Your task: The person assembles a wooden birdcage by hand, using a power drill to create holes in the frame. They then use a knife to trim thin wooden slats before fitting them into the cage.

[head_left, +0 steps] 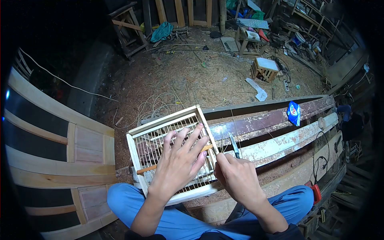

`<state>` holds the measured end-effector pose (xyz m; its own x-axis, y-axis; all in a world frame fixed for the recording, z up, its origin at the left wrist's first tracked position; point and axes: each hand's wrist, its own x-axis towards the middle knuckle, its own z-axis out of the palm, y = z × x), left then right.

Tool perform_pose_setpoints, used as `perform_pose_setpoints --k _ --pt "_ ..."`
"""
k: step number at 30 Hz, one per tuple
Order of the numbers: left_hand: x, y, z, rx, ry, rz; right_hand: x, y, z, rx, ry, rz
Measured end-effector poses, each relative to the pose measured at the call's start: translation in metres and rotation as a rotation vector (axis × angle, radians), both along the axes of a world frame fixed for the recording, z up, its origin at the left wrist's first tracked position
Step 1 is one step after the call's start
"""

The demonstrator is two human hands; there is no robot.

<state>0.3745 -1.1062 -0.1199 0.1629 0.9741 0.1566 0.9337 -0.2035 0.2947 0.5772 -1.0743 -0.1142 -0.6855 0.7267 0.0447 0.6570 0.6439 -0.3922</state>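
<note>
A white wooden cage frame [136, 156] with several thin bars lies tilted over my lap and a plank. My left hand [180, 160] rests flat on its bars with the fingers spread, pressing it down. My right hand [238, 178] sits at the frame's right edge, closed around a small knife [234, 145] whose blade points up and away. Thin bamboo slivers [221, 140] stick up beside the blade at the frame's edge. My legs in blue trousers [132, 204] are crossed beneath.
Long worn planks [280, 132] run right from the frame, with a blue packet [294, 113] on one. A wooden door panel [52, 152] lies at left. The sawdust floor [188, 80] holds a white cord, a small crate [264, 69] and stools.
</note>
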Motion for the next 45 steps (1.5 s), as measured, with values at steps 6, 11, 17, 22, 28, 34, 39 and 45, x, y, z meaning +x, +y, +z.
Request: perform_pose_setpoints --k 6,11,17,22,28,34,39,45 --pt "-0.0013 0.0007 -0.0035 -0.004 -0.045 -0.024 -0.0004 -0.0005 -0.0004 0.006 0.001 -0.012" --pt "-0.0023 -0.0005 -0.0048 -0.001 0.027 -0.037 -0.0001 -0.0008 -0.0034 0.007 0.01 -0.01" --pt "-0.0013 -0.0006 -0.0034 -0.017 -0.007 -0.028 -0.0001 -0.0009 -0.0032 -0.004 0.022 -0.006" --pt "-0.0012 -0.0015 -0.0033 -0.025 -0.045 -0.022 -0.0007 -0.0012 -0.0037 -0.012 0.072 -0.032" --pt "-0.0011 -0.0016 -0.0034 -0.021 -0.03 -0.027 -0.0009 -0.0017 -0.0027 -0.012 0.067 -0.044" --pt "-0.0002 -0.0019 -0.0027 -0.018 -0.024 -0.026 -0.0007 -0.0017 -0.0039 -0.007 0.058 -0.042" --pt "-0.0004 -0.002 -0.0035 -0.021 -0.026 -0.019 -0.0004 -0.0016 -0.0022 0.008 0.043 -0.028" --pt "0.0007 -0.0023 -0.0039 -0.012 0.001 -0.017 -0.0004 -0.003 -0.0029 0.015 0.008 -0.016"
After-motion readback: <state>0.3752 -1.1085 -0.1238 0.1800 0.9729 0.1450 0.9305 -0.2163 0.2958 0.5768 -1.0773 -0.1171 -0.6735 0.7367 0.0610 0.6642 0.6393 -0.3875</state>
